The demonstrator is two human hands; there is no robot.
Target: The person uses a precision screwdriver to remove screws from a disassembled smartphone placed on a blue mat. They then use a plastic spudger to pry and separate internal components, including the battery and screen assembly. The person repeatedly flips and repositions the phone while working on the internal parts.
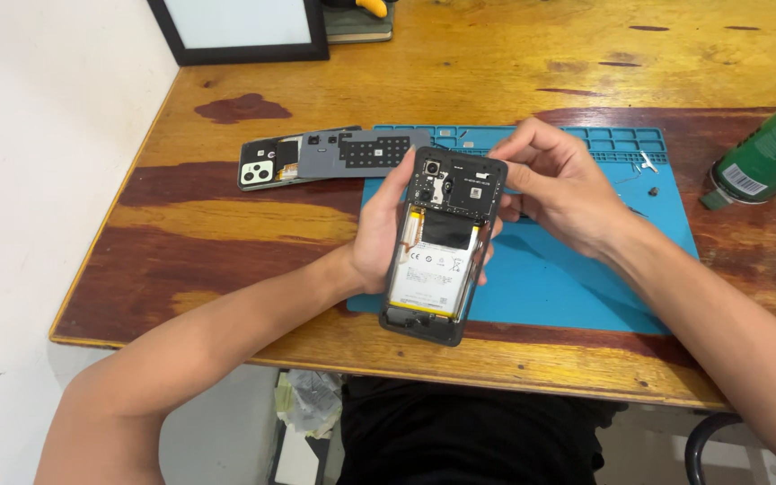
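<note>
My left hand (377, 235) holds an opened smartphone (443, 244) from its left side, back facing up, with the white battery and dark circuit board exposed. It hovers over the near left part of a blue repair mat (577, 278). At the phone's top right corner, my right hand (557, 184) has its fingertips pinched on the upper edge near the board. Whether a small part sits between those fingers is hidden.
A removed back cover with camera cutouts (269, 165) and a grey inner plate (361, 151) lie on the wooden table (226, 233) left of the mat. Small screws (650, 163) rest on the mat's far right. A green can (770, 148) lies at right; a black-framed board (240, 31) stands behind.
</note>
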